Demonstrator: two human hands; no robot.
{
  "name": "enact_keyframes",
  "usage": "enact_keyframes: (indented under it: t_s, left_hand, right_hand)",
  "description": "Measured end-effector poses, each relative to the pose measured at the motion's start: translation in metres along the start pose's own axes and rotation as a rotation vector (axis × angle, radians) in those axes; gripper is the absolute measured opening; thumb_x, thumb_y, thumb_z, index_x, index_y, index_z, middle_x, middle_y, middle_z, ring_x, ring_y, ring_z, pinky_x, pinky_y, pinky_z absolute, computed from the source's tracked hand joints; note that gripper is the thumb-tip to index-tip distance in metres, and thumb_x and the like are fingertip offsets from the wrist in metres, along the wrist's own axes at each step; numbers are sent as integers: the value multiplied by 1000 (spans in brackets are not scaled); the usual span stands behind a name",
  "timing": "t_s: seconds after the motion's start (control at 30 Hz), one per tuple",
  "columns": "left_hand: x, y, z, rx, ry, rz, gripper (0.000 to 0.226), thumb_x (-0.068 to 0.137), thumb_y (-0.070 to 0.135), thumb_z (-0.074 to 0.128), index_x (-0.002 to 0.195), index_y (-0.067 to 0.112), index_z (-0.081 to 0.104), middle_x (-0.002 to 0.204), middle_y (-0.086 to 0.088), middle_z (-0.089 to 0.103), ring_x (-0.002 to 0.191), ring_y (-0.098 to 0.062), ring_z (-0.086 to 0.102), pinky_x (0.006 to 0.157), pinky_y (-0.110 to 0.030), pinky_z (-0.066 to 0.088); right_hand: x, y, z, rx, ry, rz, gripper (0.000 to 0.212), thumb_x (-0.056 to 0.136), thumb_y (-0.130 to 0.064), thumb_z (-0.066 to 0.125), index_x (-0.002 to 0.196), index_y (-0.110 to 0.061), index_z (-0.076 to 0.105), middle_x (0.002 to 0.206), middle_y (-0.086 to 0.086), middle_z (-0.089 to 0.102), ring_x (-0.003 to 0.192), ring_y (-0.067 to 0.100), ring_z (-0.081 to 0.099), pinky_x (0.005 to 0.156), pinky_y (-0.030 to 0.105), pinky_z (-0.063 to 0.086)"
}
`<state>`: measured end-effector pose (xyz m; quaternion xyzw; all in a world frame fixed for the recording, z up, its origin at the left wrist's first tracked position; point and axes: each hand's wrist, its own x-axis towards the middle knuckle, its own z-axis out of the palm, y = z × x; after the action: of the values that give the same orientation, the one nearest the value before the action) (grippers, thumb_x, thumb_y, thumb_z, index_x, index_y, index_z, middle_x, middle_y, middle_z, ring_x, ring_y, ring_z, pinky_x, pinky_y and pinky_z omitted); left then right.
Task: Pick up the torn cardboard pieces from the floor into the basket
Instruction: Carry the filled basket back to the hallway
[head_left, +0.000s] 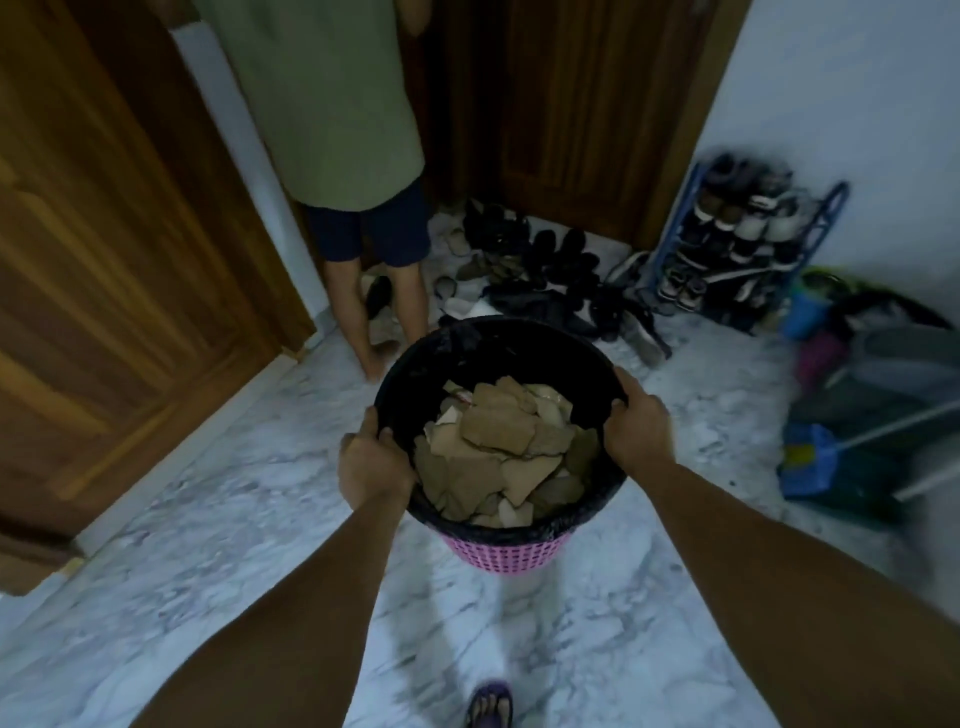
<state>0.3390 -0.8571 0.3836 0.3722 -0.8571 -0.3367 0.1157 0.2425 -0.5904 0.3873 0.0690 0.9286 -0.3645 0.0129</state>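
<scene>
Pink basket (501, 552), black-lined, sits at frame centre, holding the torn cardboard pieces (501, 452). I see the left hand (375, 462) gripping its rim at 9 o'clock, the right hand (638, 428) gripping at 3 o'clock, fingers curled over the edge.

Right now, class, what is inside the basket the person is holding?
The basket, gripped at the rim by the left hand and right hand, holds a heap of torn cardboard pieces. Whatever lies beneath the heap is covered.
</scene>
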Motion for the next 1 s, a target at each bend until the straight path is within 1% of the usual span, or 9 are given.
enact_keyframes:
  t_s: [0.07, 0.2, 0.33, 0.47, 0.63, 0.73, 0.8, 0.9, 1.0]
  left_hand:
    - [2, 32, 27, 9, -43, 47, 45, 100, 21, 42, 145, 24, 43, 121, -23, 57, 109, -39, 56, 84, -43, 49]
    - [-3, 94, 88, 23, -124, 124, 46, 100, 22, 44, 146, 23, 41, 128, -22, 55, 114, -39, 54, 89, -43, 47]
    - [-24, 153, 140, 64, -152, 141, 44, 99, 23, 44, 142, 14, 42, 125, -23, 55, 112, -40, 54, 86, -44, 46]
    - [-58, 216, 199, 97, -227, 213, 49, 99, 24, 45, 146, 15, 35, 131, -22, 54, 116, -40, 53, 89, -45, 44]
    - [-95, 273, 264, 96, -355, 204, 51, 97, 26, 51, 142, 8, 34, 123, -25, 59, 111, -40, 57, 86, -43, 46]
    - [-113, 301, 302, 71, -474, 196, 52, 97, 27, 50, 142, 4, 34, 128, -24, 56, 116, -37, 55, 92, -39, 44]
    - [-122, 319, 328, 59, -532, 193, 54, 96, 28, 51, 143, 6, 34, 133, -22, 54, 119, -36, 54, 95, -38, 43]
    - [-134, 343, 368, 67, -609, 258, 55, 94, 17, 50, 146, 14, 33, 128, -21, 57, 112, -37, 57, 86, -36, 45]
    - [-140, 364, 404, 70, -707, 291, 59, 94, 15, 48, 150, 22, 30, 129, -18, 58, 112, -35, 58, 87, -37, 49]
  right_hand:
    - [16, 20, -24, -11, 54, 36, 53, 99, -14, 39, 149, -31, 36, 119, 24, 59, 94, 41, 60, 83, 47, 54]
    - [52, 69, -74, -58, 130, 118, 52, 100, -13, 38, 149, -30, 36, 124, 23, 56, 101, 41, 59, 82, 40, 49]
    - [79, 116, -123, -67, 170, 202, 51, 100, -15, 39, 149, -27, 34, 124, 25, 56, 107, 41, 56, 82, 40, 46]
    - [106, 177, -177, -88, 209, 281, 52, 99, -14, 41, 150, -26, 34, 123, 26, 56, 108, 42, 56, 80, 40, 43]
    - [129, 242, -231, -80, 292, 359, 48, 100, -15, 41, 147, -22, 38, 128, 25, 54, 113, 42, 54, 92, 46, 45]
    - [143, 279, -258, -92, 331, 453, 44, 101, -19, 41, 146, -19, 40, 132, 25, 51, 116, 43, 52, 92, 45, 44]
    - [154, 305, -272, -99, 343, 487, 44, 102, -20, 41, 146, -17, 40, 132, 25, 50, 117, 44, 52, 94, 45, 44]
    - [170, 342, -289, -78, 385, 519, 46, 101, -20, 43, 147, -15, 41, 132, 27, 51, 116, 45, 53, 95, 46, 44]
    - [182, 370, -303, -75, 406, 576, 45, 101, -18, 43, 146, -16, 43, 128, 27, 53, 114, 45, 54, 92, 45, 45]
